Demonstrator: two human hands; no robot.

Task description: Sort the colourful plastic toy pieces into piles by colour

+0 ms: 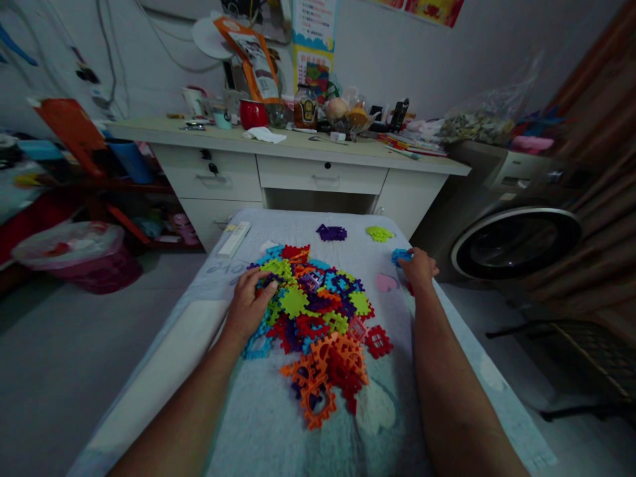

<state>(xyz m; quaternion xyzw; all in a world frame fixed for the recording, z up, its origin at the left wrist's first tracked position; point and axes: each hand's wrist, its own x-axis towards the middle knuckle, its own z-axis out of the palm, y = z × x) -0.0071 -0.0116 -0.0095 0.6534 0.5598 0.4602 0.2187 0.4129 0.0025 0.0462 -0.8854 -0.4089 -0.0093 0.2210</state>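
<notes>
A heap of plastic interlocking building pieces (294, 301) in green, blue, red, orange and purple lies on the cloth-covered table (248, 430). At the heap's left side, my left hand (248, 301) has thumb and forefinger around a purple interlocking piece (268, 279). My right hand (420, 267) is closed on blue interlocking pieces (399, 256) at the table's right edge; its fingertips are partly hidden. Bits of red show beneath that hand. Apart from the heap, at the far side, sit a purple group (331, 232) and a green group (380, 233) of pieces.
A white box-like strip (234, 240) lies at the table's far left. Beyond stands a white desk (308, 152) with jars, a red cup (253, 114) and papers. A washing machine (497, 212) is on the right, a lined pink bin (79, 258) on the left.
</notes>
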